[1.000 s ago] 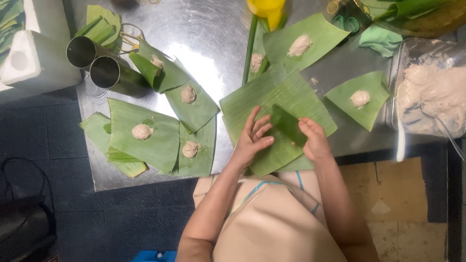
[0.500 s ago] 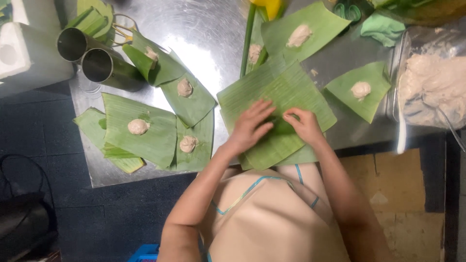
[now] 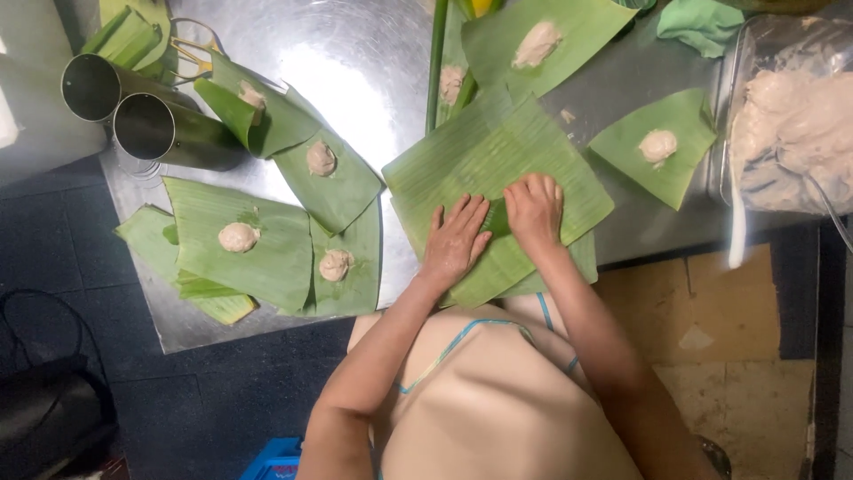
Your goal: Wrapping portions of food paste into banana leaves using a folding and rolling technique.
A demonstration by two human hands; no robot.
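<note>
Where both hands press, banana leaf (image 3: 471,151) lies flat, ribbed.

I note bright overhead light, strong glare on the steel table (image 3: 355,80); floor dim, image sharp, corners darker.

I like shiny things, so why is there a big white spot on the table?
Head view: overhead light glares off the steel table, washing out that patch; the banana leaf under both hands stays evenly lit and sharp; the floor at left falls dark.
</note>
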